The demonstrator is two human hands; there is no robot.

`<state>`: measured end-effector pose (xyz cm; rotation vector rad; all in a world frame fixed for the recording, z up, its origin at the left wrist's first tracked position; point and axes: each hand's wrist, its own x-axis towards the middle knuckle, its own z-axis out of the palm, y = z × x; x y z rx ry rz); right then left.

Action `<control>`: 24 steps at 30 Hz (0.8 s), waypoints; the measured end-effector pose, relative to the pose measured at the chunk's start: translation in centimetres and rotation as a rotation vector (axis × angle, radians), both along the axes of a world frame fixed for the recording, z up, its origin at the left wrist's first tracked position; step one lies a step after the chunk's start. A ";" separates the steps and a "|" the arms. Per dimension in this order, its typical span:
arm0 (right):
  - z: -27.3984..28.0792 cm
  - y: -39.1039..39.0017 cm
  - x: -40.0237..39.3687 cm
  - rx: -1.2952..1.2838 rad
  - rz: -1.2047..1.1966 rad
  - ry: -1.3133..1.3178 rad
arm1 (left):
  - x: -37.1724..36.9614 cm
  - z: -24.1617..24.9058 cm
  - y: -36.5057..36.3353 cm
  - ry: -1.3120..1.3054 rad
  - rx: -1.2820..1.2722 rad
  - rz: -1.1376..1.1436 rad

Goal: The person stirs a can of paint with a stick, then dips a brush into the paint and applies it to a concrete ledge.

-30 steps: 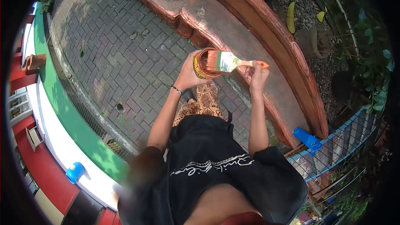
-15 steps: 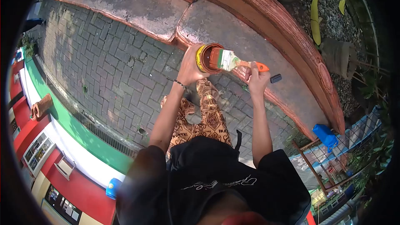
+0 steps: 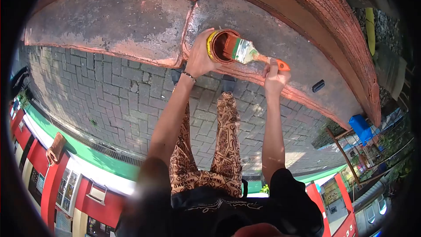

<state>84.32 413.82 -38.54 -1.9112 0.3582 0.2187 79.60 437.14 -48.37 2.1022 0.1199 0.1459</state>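
Observation:
Wrapped round a yellow-labelled can (image 3: 211,47), my left hand (image 3: 201,58) holds it tilted, its open mouth toward the right and reddish-brown paint inside. In my right hand (image 3: 276,77) is the orange handle of a wide paintbrush (image 3: 245,52), pinched between the fingers. The brush's bristles are coated in reddish-brown paint and lie at the can's mouth; their tips are inside it. Both hands are over the front edge of a curved stone bench (image 3: 245,17), whose grey top is worn and whose edges are reddish.
A small black object (image 3: 318,86) lies on the bench to the right. Beyond it hangs a blue bag-like item (image 3: 360,128) near a rusty metal frame (image 3: 344,151). Grey paving (image 3: 118,92) lies below the bench. A red, white and green building (image 3: 52,180) stands at the lower left.
The view has shifted, and the legs now look straighter, with dark shoes showing near the bench. Both hands still hold the can and brush, slightly higher in view.

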 end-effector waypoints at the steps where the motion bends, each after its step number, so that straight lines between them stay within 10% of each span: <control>1: -0.6 0.6 0.2 0.115 -0.068 -0.003 | 0.3 -0.4 0.5 0.015 0.006 0.015; 7: -6.2 2.4 1.3 0.688 -0.460 0.209 | 1.7 -3.3 3.7 0.128 -0.122 0.072; 24: -17.4 9.7 10.6 0.409 -0.109 -0.008 | -2.8 -11.6 17.9 -0.021 -0.021 0.711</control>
